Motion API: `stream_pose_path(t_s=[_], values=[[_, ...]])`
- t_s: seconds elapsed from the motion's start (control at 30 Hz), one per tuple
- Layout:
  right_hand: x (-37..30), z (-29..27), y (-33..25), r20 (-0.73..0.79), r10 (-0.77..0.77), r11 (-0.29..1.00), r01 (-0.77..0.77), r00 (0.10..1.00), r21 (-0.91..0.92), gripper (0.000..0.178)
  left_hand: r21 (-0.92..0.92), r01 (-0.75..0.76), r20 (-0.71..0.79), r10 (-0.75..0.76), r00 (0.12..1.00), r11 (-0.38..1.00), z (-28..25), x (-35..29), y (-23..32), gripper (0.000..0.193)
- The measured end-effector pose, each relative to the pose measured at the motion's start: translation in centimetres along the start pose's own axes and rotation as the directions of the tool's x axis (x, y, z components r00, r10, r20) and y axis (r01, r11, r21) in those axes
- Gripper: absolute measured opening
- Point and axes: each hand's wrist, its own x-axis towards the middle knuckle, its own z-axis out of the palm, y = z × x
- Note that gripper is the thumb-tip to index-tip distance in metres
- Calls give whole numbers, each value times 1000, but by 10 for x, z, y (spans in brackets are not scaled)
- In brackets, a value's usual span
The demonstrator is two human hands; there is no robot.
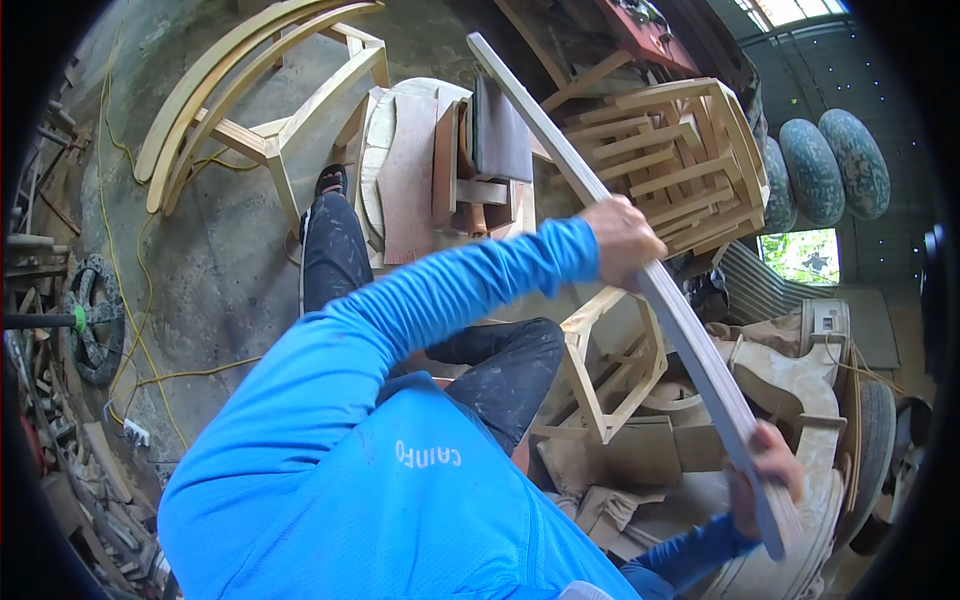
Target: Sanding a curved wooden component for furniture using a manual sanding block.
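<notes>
A long, narrow wooden strip [700, 365] runs slantwise across the right half of the view, from the top middle down to the lower right. My left hand [625, 240] reaches across my body, its fingers wrapped round the strip near its middle. Close to the lower end, my right hand [765, 475] is closed on the same strip, slightly blurred. Left of the strip's upper part stands a wooden stand with a dark upright pad [500, 130]. A small pale wooden frame [610, 400] sits below my left hand.
Curved wooden rails on a frame [300, 130] stand at upper left. Slatted wooden frames [670, 165] are stacked at upper right. A yellow cord [150, 290] crosses the concrete floor on the left. Large curved wooden parts [790, 375] lie at the right.
</notes>
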Motion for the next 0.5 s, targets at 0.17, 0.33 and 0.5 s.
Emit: stream_pose_path(t_s=[0.17,0.33,0.5], values=[[-37,-64,-31,-257,-308,950,312,916,-26,22,-150,-31,-139,10,990,988,-4,11,100,32],[-42,-100,-47,-161,-338,914,364,927,178,27,-169,-62,-232,21,973,984,3,17,134,28],[23,-80,-64,313,-375,927,350,872,136,28,-123,-53,-307,13,952,991,-4,17,88,22]])
